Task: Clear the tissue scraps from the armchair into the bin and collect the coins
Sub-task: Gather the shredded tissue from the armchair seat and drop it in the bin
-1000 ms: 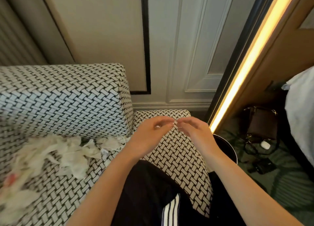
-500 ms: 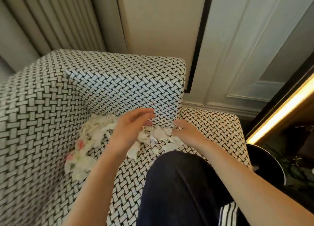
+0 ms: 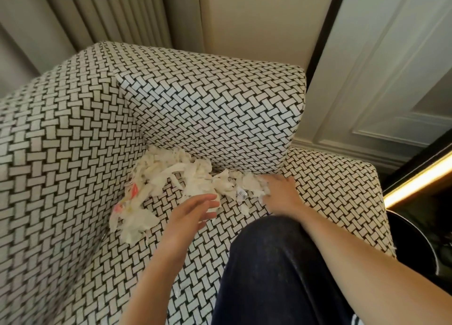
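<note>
Two hands: L hand (image 3: 193, 213) open, empty; R hand (image 3: 281, 194) dug into tissue scraps (image 3: 171, 173), grip unclear.

Reference item: black vertical trim strip (image 3: 322, 31).
- Left of it, adjoining: plain cream wall panel (image 3: 256, 19).
- Further left: pleated beige curtain (image 3: 110, 14).
- Right of it: white moulded panelling (image 3: 391, 68), with a skirting board (image 3: 342, 151) at its base.
- Lower right: lit amber light strip (image 3: 420, 178), running diagonally in a dark frame.
- Below: dark trouser leg (image 3: 274, 263).
</note>
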